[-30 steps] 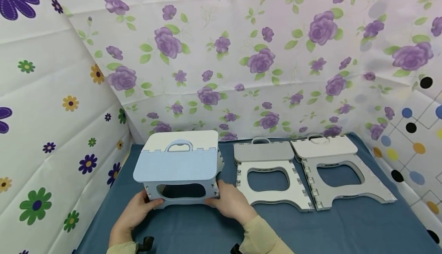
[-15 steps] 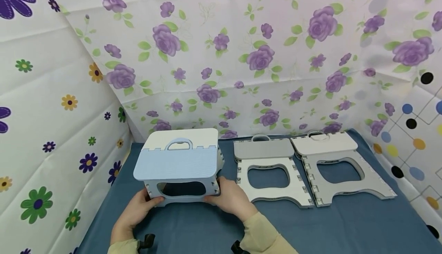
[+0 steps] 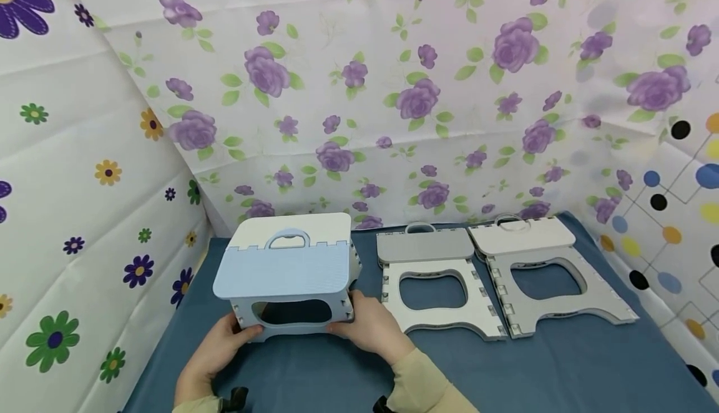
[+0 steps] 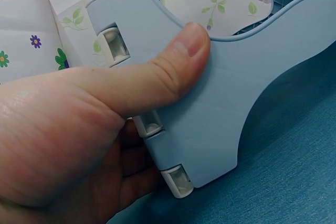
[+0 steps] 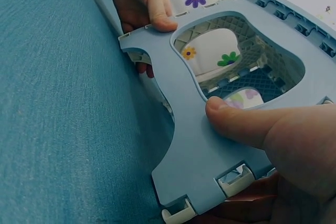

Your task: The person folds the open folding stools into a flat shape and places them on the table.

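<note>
A blue and white folding step stool (image 3: 283, 269) stands unfolded at the left of the table in the head view, its carry handle (image 3: 288, 236) raised from the seat. My left hand (image 3: 221, 344) grips its front left leg: the thumb (image 4: 181, 51) lies on the blue front panel (image 4: 220, 98), and the fingers go behind the hinged edge. At the opposite leg my right hand (image 3: 371, 325) holds the stool the same way, thumb (image 5: 226, 114) just below the oval opening. Most fingers of both hands are hidden by the panels.
Right of the stool, a grey and white folding stool (image 3: 435, 319) lies folded flat. Beside it rests another flat white and grey one (image 3: 603, 301). A blue cloth (image 3: 314, 382) covers the table, with flower-printed sheets (image 3: 365, 107) behind and at the sides.
The head view has shifted slightly. Both hands keep their hold on the stool's front legs, and the two folded stools lie as before.
</note>
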`<state>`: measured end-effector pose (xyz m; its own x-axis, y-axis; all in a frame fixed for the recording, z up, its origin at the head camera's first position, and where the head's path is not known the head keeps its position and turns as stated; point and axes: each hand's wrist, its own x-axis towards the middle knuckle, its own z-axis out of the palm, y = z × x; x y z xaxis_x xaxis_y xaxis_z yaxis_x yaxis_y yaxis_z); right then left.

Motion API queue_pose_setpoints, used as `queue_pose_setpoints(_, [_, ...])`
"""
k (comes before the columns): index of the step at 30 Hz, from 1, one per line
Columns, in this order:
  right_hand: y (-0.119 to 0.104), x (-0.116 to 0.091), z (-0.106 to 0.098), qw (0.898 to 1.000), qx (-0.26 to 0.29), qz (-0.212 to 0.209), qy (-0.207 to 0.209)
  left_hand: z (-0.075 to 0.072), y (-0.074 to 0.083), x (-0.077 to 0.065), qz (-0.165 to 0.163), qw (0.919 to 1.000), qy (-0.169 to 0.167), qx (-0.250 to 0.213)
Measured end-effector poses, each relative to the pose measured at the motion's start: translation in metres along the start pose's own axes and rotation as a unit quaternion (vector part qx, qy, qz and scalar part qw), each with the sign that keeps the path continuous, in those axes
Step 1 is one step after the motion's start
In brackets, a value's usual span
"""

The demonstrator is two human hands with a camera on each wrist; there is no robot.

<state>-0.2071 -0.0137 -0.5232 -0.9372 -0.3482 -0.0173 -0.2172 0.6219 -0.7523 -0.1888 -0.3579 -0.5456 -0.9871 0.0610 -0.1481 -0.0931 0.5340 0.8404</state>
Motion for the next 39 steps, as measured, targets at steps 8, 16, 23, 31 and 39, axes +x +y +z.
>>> queue_pose_setpoints(8, [-0.0012, 0.0004, -0.0011, 1.0, -0.013, -0.002, -0.001, 0.0005, 0.0022, 0.0001, -0.014, 0.9997, 0.004, -0.018])
queue_pose_setpoints(16, [-0.0013, 0.0005, 0.0003, 1.0, -0.02, 0.002, -0.001, 0.0002, -0.0014, 0.0005, -0.015, 0.9997, 0.002, -0.017])
queue_pose_setpoints(23, [-0.0033, 0.0004, 0.0008, 0.999, -0.033, 0.001, -0.002, 0.0003, -0.0009, 0.0011, -0.012, 0.9997, 0.005, -0.02])
queue_pose_setpoints(31, [-0.0057, -0.0018, 0.0031, 1.0, -0.029, -0.004, -0.004, -0.002, -0.0005, -0.0019, -0.025, 0.9995, 0.004, -0.02])
queue_pose_setpoints(39, [-0.0029, -0.001, -0.0011, 0.999, -0.033, -0.023, 0.009, -0.0022, 0.0008, 0.0024, -0.015, 0.9998, -0.001, -0.009])
